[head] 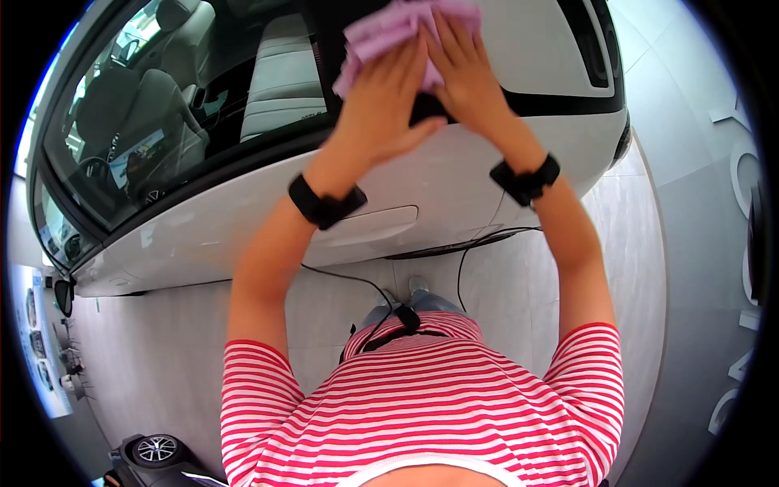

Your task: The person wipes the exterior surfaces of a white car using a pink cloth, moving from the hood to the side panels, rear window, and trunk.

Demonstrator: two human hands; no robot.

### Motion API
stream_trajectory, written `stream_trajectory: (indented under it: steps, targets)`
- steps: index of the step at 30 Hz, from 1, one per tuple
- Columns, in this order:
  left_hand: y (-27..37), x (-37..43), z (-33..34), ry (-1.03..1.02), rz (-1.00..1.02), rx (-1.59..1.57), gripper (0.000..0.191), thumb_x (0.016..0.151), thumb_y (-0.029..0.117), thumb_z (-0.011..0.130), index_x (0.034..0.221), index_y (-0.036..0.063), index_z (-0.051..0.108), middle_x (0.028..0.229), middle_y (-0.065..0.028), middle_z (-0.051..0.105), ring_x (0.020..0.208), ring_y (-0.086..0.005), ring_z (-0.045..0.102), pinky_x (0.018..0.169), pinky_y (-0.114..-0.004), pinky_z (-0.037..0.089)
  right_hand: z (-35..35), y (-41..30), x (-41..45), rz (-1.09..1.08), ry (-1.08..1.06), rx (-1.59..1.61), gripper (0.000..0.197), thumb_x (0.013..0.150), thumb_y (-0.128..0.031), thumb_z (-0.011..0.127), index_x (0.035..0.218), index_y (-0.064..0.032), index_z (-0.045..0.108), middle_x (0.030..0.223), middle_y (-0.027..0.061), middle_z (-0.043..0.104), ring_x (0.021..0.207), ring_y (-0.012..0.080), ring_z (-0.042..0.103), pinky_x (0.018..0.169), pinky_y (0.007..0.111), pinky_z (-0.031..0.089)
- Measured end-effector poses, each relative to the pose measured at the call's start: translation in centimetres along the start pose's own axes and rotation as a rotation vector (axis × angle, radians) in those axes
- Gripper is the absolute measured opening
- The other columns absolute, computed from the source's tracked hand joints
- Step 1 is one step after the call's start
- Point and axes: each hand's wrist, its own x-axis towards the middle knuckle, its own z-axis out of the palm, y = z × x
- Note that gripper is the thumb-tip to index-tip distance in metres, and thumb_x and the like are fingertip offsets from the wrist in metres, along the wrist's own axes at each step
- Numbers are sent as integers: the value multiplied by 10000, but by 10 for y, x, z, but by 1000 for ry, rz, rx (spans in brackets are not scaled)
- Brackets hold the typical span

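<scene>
A folded pink cloth [389, 30] lies against the upper side of a white car [450, 176], by the dark pillar behind the side window [243, 91]. Both of my hands press flat on it. My left hand [386, 100] covers the cloth's lower left part, its fingers pointing up and its thumb held out to the right. My right hand [465, 79] rests on the right part of the cloth, the fingers a little spread. Neither hand closes around the cloth. A black band with a small box sits on each wrist. The cloth's underside is hidden.
Black cables [359, 278] hang between me and the car, near its door handle [371, 225]. My feet stand on grey floor tiles close to the car's side. A side mirror [64, 297] juts out at left. Part of another dark vehicle with a wheel [156, 448] shows at lower left.
</scene>
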Motion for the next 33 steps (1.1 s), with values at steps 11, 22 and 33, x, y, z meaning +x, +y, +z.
stream_trajectory:
  steps: [11,22,33]
  targets:
    - [107,-109,97,-341,-158,-260,957,649,312,749,1414,-37,293,1475,-188,304,1362,-336,295,1120,-470,205,24,-71,-218,628,-166,307,704,777,-59,464,1459,-70,291,1532,170,199,1422,372,135,1132,537,87]
    - [73,-232,20,-430,-469,-39,1023,661,216,764,1442,-68,169,1507,-270,167,1398,-443,149,1137,-504,120,64,-170,-152,295,-315,459,615,780,-128,551,1384,-156,441,1498,104,319,1372,281,307,1113,528,190]
    - [113,-140,80,-315,-420,-207,1009,695,338,702,1430,-97,164,1485,-314,159,1393,-460,134,1133,-513,106,29,-92,-183,419,-222,324,591,743,-84,550,1328,-151,507,1459,46,396,1311,248,396,1110,466,235]
